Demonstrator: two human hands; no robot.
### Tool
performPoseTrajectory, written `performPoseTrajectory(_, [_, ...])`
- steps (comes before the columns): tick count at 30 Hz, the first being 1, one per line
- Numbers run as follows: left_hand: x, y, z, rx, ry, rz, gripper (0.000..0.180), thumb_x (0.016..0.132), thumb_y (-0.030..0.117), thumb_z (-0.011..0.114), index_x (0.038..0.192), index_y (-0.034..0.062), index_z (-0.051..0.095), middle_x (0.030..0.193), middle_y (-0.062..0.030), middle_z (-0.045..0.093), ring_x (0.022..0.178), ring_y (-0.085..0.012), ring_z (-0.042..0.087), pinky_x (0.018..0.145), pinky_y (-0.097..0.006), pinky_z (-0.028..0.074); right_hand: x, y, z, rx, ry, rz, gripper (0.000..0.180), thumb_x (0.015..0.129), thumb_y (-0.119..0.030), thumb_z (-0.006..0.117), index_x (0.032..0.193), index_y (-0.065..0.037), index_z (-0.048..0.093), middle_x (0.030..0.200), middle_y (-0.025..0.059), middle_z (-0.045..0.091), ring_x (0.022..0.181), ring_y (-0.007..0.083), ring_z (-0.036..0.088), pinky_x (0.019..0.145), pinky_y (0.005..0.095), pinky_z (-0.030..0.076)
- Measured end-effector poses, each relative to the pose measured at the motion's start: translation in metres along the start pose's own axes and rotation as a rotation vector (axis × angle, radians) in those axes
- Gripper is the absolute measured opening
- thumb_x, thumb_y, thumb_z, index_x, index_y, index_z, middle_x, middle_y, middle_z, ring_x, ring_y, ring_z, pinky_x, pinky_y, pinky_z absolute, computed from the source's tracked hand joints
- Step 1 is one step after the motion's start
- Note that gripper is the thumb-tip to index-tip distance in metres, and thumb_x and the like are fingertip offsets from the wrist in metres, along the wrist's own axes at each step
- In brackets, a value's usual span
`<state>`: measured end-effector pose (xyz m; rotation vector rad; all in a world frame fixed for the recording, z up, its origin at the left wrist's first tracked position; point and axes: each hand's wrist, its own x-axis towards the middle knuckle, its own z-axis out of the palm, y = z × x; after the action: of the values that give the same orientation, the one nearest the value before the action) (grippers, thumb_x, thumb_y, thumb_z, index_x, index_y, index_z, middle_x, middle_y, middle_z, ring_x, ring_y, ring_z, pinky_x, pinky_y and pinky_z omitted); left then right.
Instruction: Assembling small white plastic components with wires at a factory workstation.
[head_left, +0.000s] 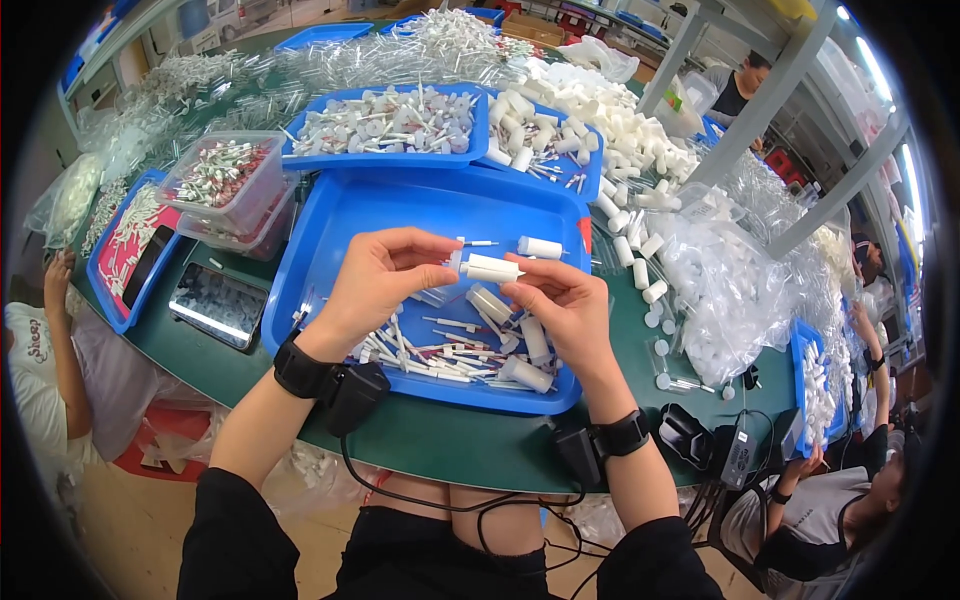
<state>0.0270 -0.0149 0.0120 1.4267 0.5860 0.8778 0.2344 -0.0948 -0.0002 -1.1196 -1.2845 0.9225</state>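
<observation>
Green tbl (225,377) w/ blue tray (450,205), ppl (35,365) nearby; L fingers (425,240) + R fingers (526,297) pinch white cyl (492,268).

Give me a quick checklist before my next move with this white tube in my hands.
1. Left hand on the white tube: ok, it holds the left end.
2. Right hand on the tube: ok, it pinches the right end.
3. Tube over the blue tray: ok.
4. Left end fully closed: cannot tell, the hand partly hides it.
5. White sticks lined up: not ok, they lie jumbled.
6. Phone outside the tray: ok, left of it.
</observation>
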Motion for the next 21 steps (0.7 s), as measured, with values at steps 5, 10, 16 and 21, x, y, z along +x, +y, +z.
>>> performPoseTrajectory(5, [-0.0001,0.0,0.0002,0.019,0.008,-0.016,0.025,0.077,-0.002,0.067,0.102,-0.0017,0.064,0.1,-0.0109,0.065,0.09,-0.0134,0.062,0.08,-0.024,0.049,-0.0002,-0.0004,0.0,-0.013,-0.006,0.016,0.029,0.078,0.0,0.067,0.107,0.003,0.062,0.085,0.0086,0.067,0.073,0.0087,0.062,0.066,0.0199,0.048])
performPoseTrajectory(10, [0.0005,-0.0013,0.0008,-0.01,0.018,0.013,0.02,0.076,-0.002,0.068,0.095,-0.0012,0.063,0.095,-0.0094,0.065,0.088,-0.0129,0.062,0.078,-0.024,0.049,-0.0007,0.0005,0.0005,-0.007,0.0,-0.017,0.028,0.078,-0.005,0.068,0.105,-0.001,0.065,0.079,0.0051,0.067,0.07,0.0065,0.06,0.062,0.0193,0.045])
performPoseTrajectory(16, [0.0018,-0.0046,-0.002,-0.046,0.039,0.06,0.015,0.076,-0.002,0.068,0.088,0.0005,0.06,0.091,-0.0081,0.064,0.085,-0.0124,0.062,0.077,-0.024,0.049,-0.0007,-0.0031,0.0029,-0.041,-0.009,0.002,0.027,0.076,-0.005,0.071,0.102,-0.002,0.067,0.075,0.003,0.066,0.067,0.0051,0.058,0.06,0.0185,0.043])
performPoseTrajectory(21, [0.0017,-0.0027,0.0,-0.045,0.044,0.044,0.013,0.077,-0.001,0.068,0.087,-0.0004,0.06,0.091,-0.0088,0.065,0.085,-0.0125,0.062,0.077,-0.023,0.049,-0.0009,-0.0022,0.0012,-0.039,-0.002,0.007,0.027,0.076,-0.006,0.071,0.103,-0.002,0.067,0.075,0.0025,0.066,0.066,0.0048,0.058,0.06,0.0184,0.043])
